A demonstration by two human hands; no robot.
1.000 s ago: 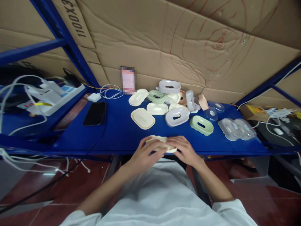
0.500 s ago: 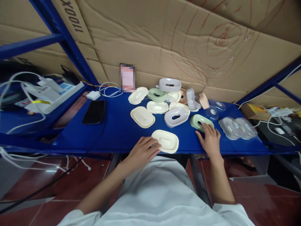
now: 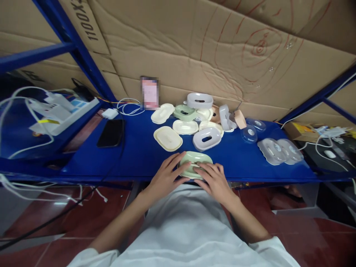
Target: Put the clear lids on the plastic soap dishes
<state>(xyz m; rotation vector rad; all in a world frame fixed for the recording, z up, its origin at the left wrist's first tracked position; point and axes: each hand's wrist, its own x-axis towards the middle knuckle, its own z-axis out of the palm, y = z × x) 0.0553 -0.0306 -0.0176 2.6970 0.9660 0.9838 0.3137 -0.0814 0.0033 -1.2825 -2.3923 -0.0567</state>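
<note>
My left hand point(image 3: 167, 177) and right hand point(image 3: 211, 180) are close together at the near edge of the blue shelf board point(image 3: 139, 155), both closed on the green soap dish point(image 3: 195, 159). The left fingers spread over its left end. The right fingers curl over its near right side, so the two sets of fingertips almost meet on top of it. The dish lies flat, right in front of my body. A paler rim shows beneath it on the near side, but I cannot tell whether that is a separate piece under it. Just behind the dish, and apart from it, a grey soap dish point(image 3: 206, 138) with a slot in its top sits to the right, and a cream tray point(image 3: 167, 138) lies to the left. Further back, a heap of soap dishes point(image 3: 194, 111) in cream, green, grey and peach rests against the cardboard wall point(image 3: 194, 55). Well off to my right lie two clear plastic trays point(image 3: 279, 151), overlapping each other. To my left a black phone point(image 3: 111, 132) lies face up on the board, with a white charger point(image 3: 110, 113) behind it.
</note>
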